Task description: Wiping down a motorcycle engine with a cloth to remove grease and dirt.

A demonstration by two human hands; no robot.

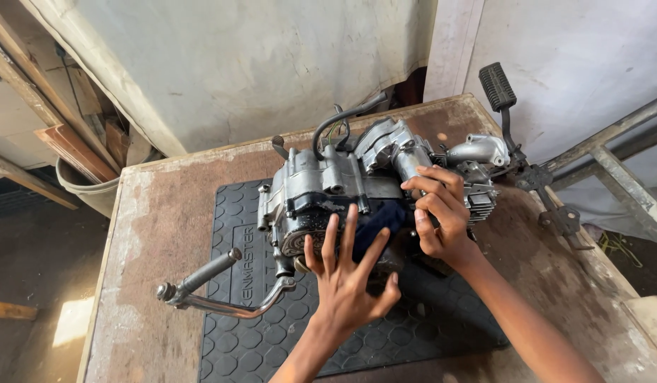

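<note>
Engine (357, 191) on its side on a black rubber mat (250, 333), mat on a worn brown table (151, 241). Mat is there, I judge, to keep the metal case from sliding or scraping on the top.

My left hand (346, 273) is spread wide, fingers fanned and flat, palm pressing the lower front of the engine and a dark blue cloth (374, 220) tucked against it. It grips nothing; it looks like bracing, holding the block from rocking on the mat.

My right hand (438, 213) is half closed, fingers curled over the upper case just right of the cloth, fingertips on the metal near the finned cylinder (481, 202). I cannot tell if it pinches a small part or only rests there; nothing shows between the fingers.

Kick lever (215, 287) sticks out to the left over the mat, free, untouched. A black hose (339, 120) loops up off the top of the engine. Silver intake pipe (481, 149) points right, beyond my right hand.

Ribbed foot pedal (497, 86) on a steel arm stands at the far right table edge, apart from the engine. A bucket (94, 191) with wood boards (73, 149) sits past the left edge, against a pale wall (257, 64). Metal frame (619, 163) runs off to the right.

Both hands are on the near face, so the engine is held from my side, its far side facing the wall.
</note>
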